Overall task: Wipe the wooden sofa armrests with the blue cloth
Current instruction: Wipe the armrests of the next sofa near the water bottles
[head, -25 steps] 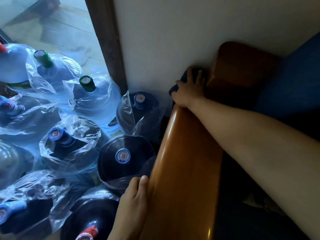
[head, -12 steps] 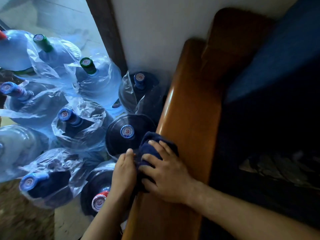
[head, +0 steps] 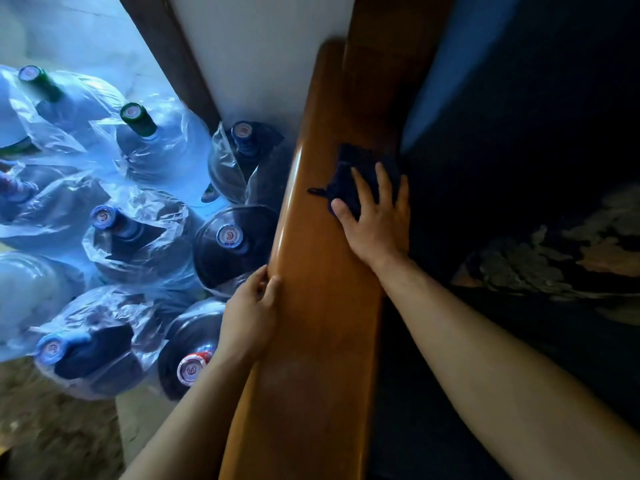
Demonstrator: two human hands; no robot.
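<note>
A glossy brown wooden armrest (head: pixel 311 323) runs from the bottom of the view up to the white wall. The dark blue cloth (head: pixel 356 171) lies on its right half, near the dark sofa seat. My right hand (head: pixel 375 223) presses flat on the cloth, fingers spread and fairly straight, pointing away from me. My left hand (head: pixel 251 313) rests against the armrest's left edge, closer to me, with its fingers laid along the wood and holding nothing.
Several large water jugs (head: pixel 138 237) wrapped in clear plastic crowd the floor left of the armrest. A dark door frame (head: pixel 173 57) and white wall (head: pixel 259 46) stand behind. The dark blue sofa cushion (head: pixel 519 133) fills the right side.
My right hand slid the cloth from the far end back toward me along the left edge, then away again onto the armrest's right side. My left hand stays at the left edge.
</note>
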